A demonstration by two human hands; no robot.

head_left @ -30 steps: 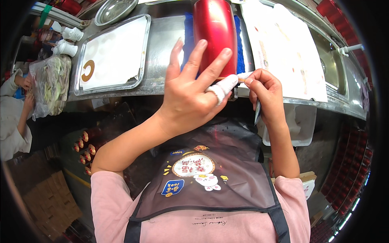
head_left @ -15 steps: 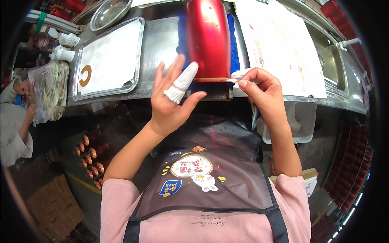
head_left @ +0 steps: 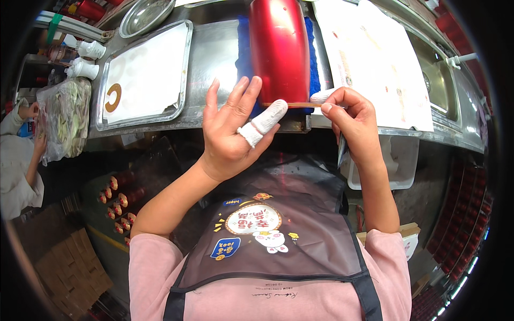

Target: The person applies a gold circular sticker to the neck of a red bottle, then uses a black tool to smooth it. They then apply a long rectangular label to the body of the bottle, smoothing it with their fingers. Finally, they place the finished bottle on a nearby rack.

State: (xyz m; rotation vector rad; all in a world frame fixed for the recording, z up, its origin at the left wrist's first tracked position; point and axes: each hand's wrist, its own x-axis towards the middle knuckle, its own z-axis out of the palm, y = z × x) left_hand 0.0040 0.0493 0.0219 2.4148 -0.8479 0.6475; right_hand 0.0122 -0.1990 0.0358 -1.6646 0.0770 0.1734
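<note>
A shiny red vessel [head_left: 279,48] lies on its side on a blue cloth [head_left: 245,59], its end toward me. Along that near end runs a thin gold-brown strip [head_left: 304,105]. My right hand [head_left: 357,125] pinches the strip's right end between thumb and forefinger. Below that palm shows part of a thin dark tool [head_left: 341,150]; whether the hand grips it I cannot tell. My left hand [head_left: 231,131] has its fingers stretched apart, and its forefinger, in a white ribbed finger cot [head_left: 263,123], rests at the strip by the vessel's edge.
Left on the metal bench is a tray [head_left: 188,64] with white sheets and a C-shaped gold piece [head_left: 113,97]. White paper [head_left: 380,69] lies on the right, before a sink [head_left: 436,80]. At far left another person's hands [head_left: 38,134] are beside a plastic bag [head_left: 64,120].
My left hand has moved slightly right, bringing its covered forefinger onto the strip at the vessel's near edge. My right hand keeps its pinch and has shifted slightly right.
</note>
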